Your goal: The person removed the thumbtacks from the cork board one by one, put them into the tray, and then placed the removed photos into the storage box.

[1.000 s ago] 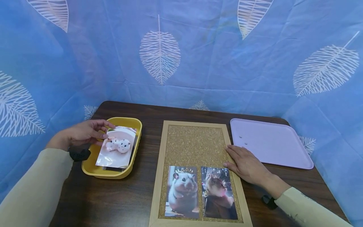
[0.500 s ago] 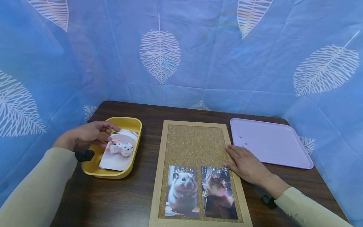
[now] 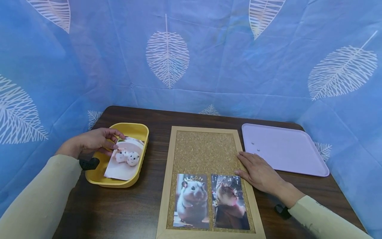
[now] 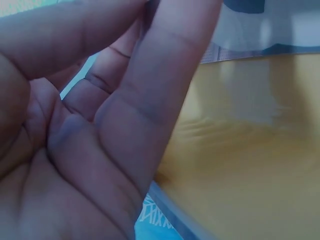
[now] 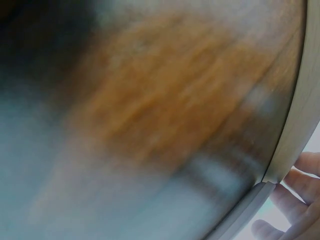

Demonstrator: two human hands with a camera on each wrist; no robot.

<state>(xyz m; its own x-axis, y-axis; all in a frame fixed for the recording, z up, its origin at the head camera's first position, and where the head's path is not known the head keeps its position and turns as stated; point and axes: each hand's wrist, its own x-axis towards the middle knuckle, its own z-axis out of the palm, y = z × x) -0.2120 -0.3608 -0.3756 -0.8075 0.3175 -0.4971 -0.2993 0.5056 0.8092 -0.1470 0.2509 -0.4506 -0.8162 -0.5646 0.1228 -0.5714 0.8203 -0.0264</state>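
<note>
My left hand (image 3: pixel 92 141) reaches into the yellow basket (image 3: pixel 102 166). Its thumb and fingertips pinch the upper left edge of a photo (image 3: pixel 122 169) of two white spotted hamster figures. In the left wrist view, the hand (image 4: pixel 125 100) fills the left side, with the basket's yellow floor beyond it. My right hand (image 3: pixel 262 174) rests flat on the right side of a wood-framed corkboard (image 3: pixel 206 149), fingers straight. On the board's lower half lie a photo of a crowned white hamster (image 3: pixel 192 204) and a darker photo of a furry animal (image 3: pixel 228 199), side by side.
A lilac tray (image 3: pixel 289 149) lies behind and right of the board, with small shiny bits (image 3: pixel 253 143) near its left edge. Under everything is a dark wooden table (image 3: pixel 152 199). A blue leaf-patterned cloth (image 3: pixel 221 66) hangs around the back and sides.
My left hand moved right and slightly down with the hamster-figure photo, which sank closer into the basket; over the last half second it has held nearly still. The right hand stayed in place.
</note>
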